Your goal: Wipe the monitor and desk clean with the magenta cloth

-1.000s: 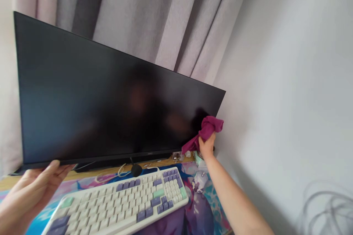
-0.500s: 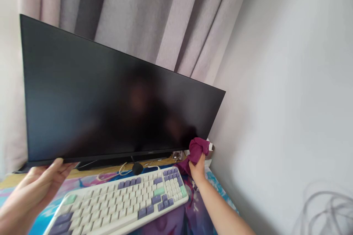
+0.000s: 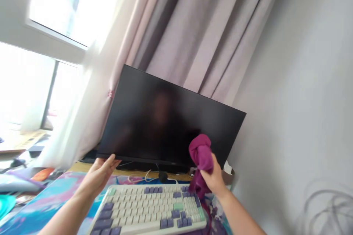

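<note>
A black monitor (image 3: 165, 125) stands tilted in my view, its dark screen reflecting a blurred figure. My left hand (image 3: 103, 170) grips the monitor's lower left edge, thumb on the front and fingers beneath. In my right hand (image 3: 213, 178) is a bunched magenta cloth (image 3: 202, 154), held in front of the screen's lower right part; whether it touches the glass I cannot tell. The cloth's loose end hangs over the right end of a white and purple keyboard (image 3: 146, 209), which lies below the screen.
A colourful desk mat (image 3: 63, 194) lies under the keyboard. Behind it are a white cable (image 3: 138, 178) and a small black round object (image 3: 163, 176). Curtains (image 3: 204, 33) hang behind the monitor, a grey wall (image 3: 298, 99) rises at right, and assorted items lie by the window at left.
My view has swung left and back, bringing the window into sight. The cloth has come away from the screen's lower right corner, moving left and nearer me. My left hand still holds the monitor's edge.
</note>
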The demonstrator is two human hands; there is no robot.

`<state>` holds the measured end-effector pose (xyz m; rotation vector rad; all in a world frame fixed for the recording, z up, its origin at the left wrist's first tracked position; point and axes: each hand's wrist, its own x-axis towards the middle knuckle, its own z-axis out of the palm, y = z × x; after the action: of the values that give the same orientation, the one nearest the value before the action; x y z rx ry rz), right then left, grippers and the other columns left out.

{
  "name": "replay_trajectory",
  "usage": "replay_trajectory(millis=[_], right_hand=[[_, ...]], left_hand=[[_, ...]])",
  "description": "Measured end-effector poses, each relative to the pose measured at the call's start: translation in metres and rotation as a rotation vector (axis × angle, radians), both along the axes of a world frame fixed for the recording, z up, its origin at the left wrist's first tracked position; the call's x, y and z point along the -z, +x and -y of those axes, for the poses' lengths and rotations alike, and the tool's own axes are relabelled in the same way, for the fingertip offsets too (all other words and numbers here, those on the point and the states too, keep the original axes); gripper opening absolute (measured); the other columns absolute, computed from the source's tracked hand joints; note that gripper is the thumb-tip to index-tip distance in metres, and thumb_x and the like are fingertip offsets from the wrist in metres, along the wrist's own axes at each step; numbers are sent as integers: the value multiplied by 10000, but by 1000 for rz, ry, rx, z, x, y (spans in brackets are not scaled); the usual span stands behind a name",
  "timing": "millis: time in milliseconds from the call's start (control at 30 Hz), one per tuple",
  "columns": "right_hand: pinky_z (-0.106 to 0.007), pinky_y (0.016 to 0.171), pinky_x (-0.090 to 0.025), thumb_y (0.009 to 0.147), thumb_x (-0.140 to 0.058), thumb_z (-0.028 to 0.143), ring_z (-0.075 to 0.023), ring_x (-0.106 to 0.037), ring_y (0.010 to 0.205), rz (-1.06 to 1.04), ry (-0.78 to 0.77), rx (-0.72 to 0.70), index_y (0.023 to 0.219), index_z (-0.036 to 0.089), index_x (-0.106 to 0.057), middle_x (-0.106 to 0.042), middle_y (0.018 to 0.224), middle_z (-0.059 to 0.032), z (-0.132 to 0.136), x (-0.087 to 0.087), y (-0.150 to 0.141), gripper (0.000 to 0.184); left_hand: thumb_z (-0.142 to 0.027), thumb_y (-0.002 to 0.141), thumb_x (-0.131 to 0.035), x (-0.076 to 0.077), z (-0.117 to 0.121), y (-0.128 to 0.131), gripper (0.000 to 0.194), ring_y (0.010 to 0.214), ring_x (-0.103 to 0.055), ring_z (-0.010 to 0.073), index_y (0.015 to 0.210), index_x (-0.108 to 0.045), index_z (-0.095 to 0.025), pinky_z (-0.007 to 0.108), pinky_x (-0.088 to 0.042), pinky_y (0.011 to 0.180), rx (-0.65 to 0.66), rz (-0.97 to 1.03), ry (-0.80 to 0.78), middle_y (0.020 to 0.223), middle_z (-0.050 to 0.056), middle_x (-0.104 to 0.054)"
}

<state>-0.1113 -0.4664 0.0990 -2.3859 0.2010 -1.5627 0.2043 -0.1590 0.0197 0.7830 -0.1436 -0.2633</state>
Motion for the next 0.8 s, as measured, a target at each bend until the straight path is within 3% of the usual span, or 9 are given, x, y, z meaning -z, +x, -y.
replay_trajectory(millis=[67,167,300,433,533,633,800], right_hand=[[-659,1009,-689,894,-757,452,-390,-808,1152,69,-38,-14,1473,205,-553,-788,1306,-187,-24,-47,10,661],[-631,1093,-661,903,-796,493,-377,-751,1281,79,-165,-56,1594,218,-430,-700,1461,-202,-67,-116,37,828],[-648,1109,-617,931,-727,386,-378,-702,1268,14,-482,-86,1517,226,-526,-704,1365,-167,-129,-193,96,640],[-668,1090,-575,941,-632,249,-379,-633,1226,13,-667,6,1499,210,-546,-666,1248,-154,-186,-250,168,566],[-679,1121,-548,959,-581,183,-373,-587,1278,39,-686,61,1561,212,-481,-622,1275,-156,-221,-276,218,612],[-679,1125,-547,948,-587,143,-369,-582,1303,-1,-678,81,1591,210,-448,-617,1313,-157,-248,-285,254,662],[-700,1206,-473,902,-690,135,-400,-589,1383,-249,-657,133,1612,200,-455,-614,1525,-167,-276,-290,270,751]], left_hand=[[-553,326,-1119,-3,-3,-5,795,1265,-734,306,859,-623,-233,371,-562,1191,14,9,-40,948,20,-817],[-429,437,-1096,-3,-6,-8,703,1342,-711,323,960,-664,-244,361,-566,1175,30,22,-93,1060,40,-838],[-457,489,-1077,4,-7,-4,718,1449,-647,375,1074,-709,-260,400,-543,1210,37,68,-130,1217,82,-830],[-528,517,-1067,12,-6,0,753,1541,-559,409,1147,-736,-280,415,-535,1220,41,93,-141,1335,103,-799],[-545,516,-1062,15,-6,0,767,1588,-502,419,1173,-749,-301,417,-535,1216,46,88,-130,1370,99,-788],[-601,503,-1056,14,-7,0,808,1623,-450,436,1193,-747,-315,447,-501,1252,46,93,-129,1411,117,-770],[-659,479,-1053,17,-6,3,854,1643,-413,451,1198,-743,-317,465,-477,1270,53,102,-126,1478,141,-730]])
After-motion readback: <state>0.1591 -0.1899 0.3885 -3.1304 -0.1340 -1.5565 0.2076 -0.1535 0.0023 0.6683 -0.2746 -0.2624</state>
